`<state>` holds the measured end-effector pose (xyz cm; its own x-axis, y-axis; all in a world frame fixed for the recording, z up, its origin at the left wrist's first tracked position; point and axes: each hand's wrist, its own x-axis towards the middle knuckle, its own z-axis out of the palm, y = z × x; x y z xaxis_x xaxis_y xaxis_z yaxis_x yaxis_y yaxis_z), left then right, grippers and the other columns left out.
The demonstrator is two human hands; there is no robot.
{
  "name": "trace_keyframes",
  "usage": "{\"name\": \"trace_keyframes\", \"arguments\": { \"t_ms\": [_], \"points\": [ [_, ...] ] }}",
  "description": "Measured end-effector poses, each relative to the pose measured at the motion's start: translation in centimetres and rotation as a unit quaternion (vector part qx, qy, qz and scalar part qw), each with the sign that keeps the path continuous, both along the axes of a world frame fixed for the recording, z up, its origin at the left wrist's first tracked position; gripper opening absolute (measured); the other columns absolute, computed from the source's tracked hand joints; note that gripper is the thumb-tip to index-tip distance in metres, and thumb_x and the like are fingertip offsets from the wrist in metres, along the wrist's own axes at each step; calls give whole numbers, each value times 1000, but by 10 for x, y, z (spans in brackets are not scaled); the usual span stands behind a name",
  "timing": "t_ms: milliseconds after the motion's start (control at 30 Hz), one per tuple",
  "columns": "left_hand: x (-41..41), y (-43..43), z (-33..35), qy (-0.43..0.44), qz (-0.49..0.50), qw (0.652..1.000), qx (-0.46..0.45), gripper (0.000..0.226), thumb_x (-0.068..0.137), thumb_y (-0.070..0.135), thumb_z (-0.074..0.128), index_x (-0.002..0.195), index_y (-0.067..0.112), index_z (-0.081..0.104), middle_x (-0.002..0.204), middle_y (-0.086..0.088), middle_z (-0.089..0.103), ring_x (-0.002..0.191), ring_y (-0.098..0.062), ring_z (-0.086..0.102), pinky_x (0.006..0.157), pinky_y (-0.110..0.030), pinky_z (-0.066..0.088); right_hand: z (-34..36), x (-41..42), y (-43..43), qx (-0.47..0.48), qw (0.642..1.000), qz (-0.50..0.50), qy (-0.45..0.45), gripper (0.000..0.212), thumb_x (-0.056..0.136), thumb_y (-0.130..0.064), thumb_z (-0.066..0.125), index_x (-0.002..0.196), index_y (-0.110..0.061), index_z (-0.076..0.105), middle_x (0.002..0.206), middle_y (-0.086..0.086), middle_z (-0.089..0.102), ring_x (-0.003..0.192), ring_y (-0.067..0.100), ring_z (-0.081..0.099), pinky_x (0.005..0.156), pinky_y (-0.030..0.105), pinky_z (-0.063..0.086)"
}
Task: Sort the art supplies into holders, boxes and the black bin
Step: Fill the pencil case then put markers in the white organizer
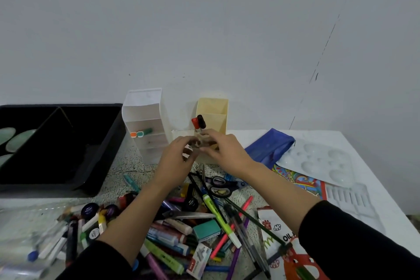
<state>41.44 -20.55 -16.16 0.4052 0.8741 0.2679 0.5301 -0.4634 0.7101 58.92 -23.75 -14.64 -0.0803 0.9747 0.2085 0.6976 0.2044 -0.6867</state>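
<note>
Table (127, 173) is mostly unsorted clutter, so the task looks early. Black bin (68, 143) sits far left at the wall, w/ only a few pale green oval things at its left edge. Pile of supplies (179, 232) (markers, highlighters, pens, eraser, scissors (220, 185)) is spread near the person, under both forearms. White holder (145, 109) stands just beside the bin, w/ two capped markers (141, 133) (orange, green) lying in a middle tier. Cream holder (212, 109) stands right of it, near but apart, w/ a red-cap and a black-cap marker upright in one compartment. Left hand (177, 161) and right hand (223, 150) meet just in front of the cream holder's low front section, fingers of both curled in, narrow pinch on a small brownish item (197, 143) held between them. Too blurred to ID, and can't tell if it touches the holder. Step in hand, imo: sorting out or placing that small piece at the cream holder. Next move prob. needs one hand to let go while the other drops it into the front compartment, then back to the pile. Keep clear of the upright markers.
</note>
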Motion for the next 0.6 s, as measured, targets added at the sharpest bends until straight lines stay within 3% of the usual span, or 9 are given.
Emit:
{"name": "trace_keyframes", "arguments": {
  "t_ms": [100, 167, 267, 333, 400, 467, 533, 600],
  "points": [
    [-6, -8, 2, -6, 10, 1000, -7, 46, 97, 7, 63, 139, 23, 54, 127, 9, 57, 90, 10, 57, 70, -6, 47, 2, 3, -12, 1, 1000, 12, 25, 43, 97, -15, 63, 139, -21, 54, 123, 1, 70, 114, 10, 64, 97, 21, 50],
    [-11, -18, 5, -24, 25, 999, -10, 53, 96, 9, 63, 142, 29, 47, 128, 10, 53, 91, 9, 57, 68, -13, 52, 5, 7, -27, 35, 999, -10, 38, 32, 97, -11, 61, 128, -18, 61, 111, -4, 71, 103, 7, 65, 90, 19, 52],
    [-13, -43, 11, -87, 43, 995, 4, 50, 92, 14, 68, 130, 35, 43, 118, 9, 51, 85, -4, 59, 63, -24, 55, 12, 17, -57, 62, 997, -36, 27, 12, 96, -13, 62, 104, -18, 69, 92, -9, 70, 82, 5, 63, 70, 16, 48],
    [-12, -59, 20, -122, 3, 992, -3, 36, 92, 16, 70, 116, 30, 48, 105, 8, 56, 77, -11, 59, 60, -24, 53, 17, 24, -78, 14, 1000, -23, 8, 5, 94, -16, 65, 94, -18, 70, 82, -9, 68, 70, 4, 60, 62, 16, 44],
    [-9, -71, 28, -76, -93, 993, 1, 19, 93, 19, 70, 104, 25, 55, 91, 9, 60, 73, -13, 58, 60, -23, 51, 21, 31, -97, -66, 997, 9, -44, 7, 92, -22, 68, 85, -20, 69, 76, -8, 67, 65, 4, 59, 60, 18, 44],
    [-5, -82, 30, 35, -221, 974, 27, 7, 94, 25, 70, 98, 23, 64, 86, 12, 60, 77, -11, 58, 66, -24, 49, 23, 35, -114, -139, 982, 41, -121, 9, 88, -30, 70, 82, -24, 67, 78, -7, 68, 70, 6, 62, 65, 28, 52],
    [0, -94, 25, 136, -325, 935, 48, 10, 94, 33, 69, 100, 24, 71, 92, 12, 59, 84, -7, 57, 73, -23, 47, 25, 36, -130, -199, 963, 62, -168, 14, 82, -38, 74, 85, -25, 68, 83, -7, 69, 76, 9, 64, 72, 36, 55],
    [6, -106, 15, 192, -386, 899, 82, 19, 95, 37, 67, 108, 25, 74, 100, 9, 61, 90, -5, 55, 79, -23, 46, 25, 34, -146, -243, 951, 68, -179, 19, 78, -35, 79, 91, -25, 70, 89, -7, 70, 80, 10, 65, 75, 34, 55]
  ]
}}
